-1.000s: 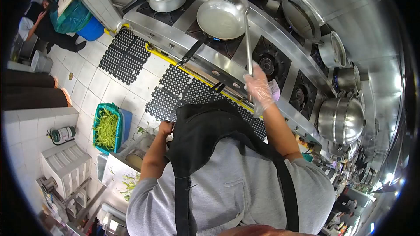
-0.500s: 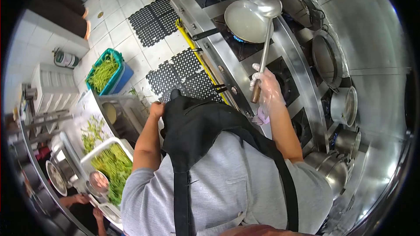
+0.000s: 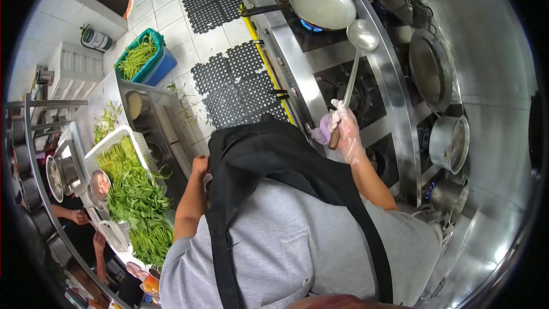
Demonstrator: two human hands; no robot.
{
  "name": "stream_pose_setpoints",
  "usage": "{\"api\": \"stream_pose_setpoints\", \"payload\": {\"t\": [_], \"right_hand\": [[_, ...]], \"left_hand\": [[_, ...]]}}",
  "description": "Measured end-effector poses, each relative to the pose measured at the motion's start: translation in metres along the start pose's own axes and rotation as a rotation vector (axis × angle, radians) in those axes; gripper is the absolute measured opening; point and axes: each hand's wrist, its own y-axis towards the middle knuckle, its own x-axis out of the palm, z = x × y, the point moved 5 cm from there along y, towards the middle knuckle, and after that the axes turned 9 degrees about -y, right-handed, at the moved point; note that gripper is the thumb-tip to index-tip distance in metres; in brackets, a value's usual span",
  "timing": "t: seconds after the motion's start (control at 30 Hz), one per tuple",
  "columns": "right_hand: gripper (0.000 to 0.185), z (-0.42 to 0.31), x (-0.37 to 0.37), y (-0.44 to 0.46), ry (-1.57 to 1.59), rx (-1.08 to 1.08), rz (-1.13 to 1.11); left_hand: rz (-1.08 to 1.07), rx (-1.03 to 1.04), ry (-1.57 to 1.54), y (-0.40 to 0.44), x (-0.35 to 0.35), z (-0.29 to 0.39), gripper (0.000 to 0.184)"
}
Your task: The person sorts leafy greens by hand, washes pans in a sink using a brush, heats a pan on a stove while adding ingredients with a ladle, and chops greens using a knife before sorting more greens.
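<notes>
While the right hand (image 3: 346, 131) grips a ladle (image 3: 353, 74), left hand (image 3: 201, 166) curled beside the apron (image 3: 257, 149), contents unclear

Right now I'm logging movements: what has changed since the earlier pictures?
The ladle has moved from over the upper right edge of the pan to just off its lower right; the view has turned. The right hand still grips the ladle, and the pan stays on its lit burner.

Metal ladle (image 3: 354, 72), long (brown-handled), slanted over stove (image 3: 329, 57)
</notes>
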Motion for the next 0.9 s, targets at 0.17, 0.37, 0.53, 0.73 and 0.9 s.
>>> {"api": "stream_pose_setpoints", "payload": {"t": [0.17,0.37,0.53,0.73,0.9], "right_hand": [[0.029,0.032,0.002,-0.047,0.091,-0.043,0.041],[0.044,0.072,-0.017,-0.007,0.312,-0.021,-0.286],[0.041,0.125,-0.140,0.078,-0.235,-0.113,0.300],[0.071,0.021,0.075,-0.060,-1.449,-0.849,0.679],[0.084,0.012,0.358,-0.131,-0.835,-1.082,-0.310]], "left_hand": [[-0.162,0.315,0.315,0.028,0.012,-0.035,0.034],[-0.260,0.281,0.047,-0.033,0.008,0.019,0.050],[-0.357,0.227,-0.407,-0.107,-0.037,0.052,0.039],[-0.336,0.578,-0.441,-0.222,-0.123,0.115,0.046],[-0.254,1.095,-0.264,-0.293,-0.172,0.230,0.048]]}}
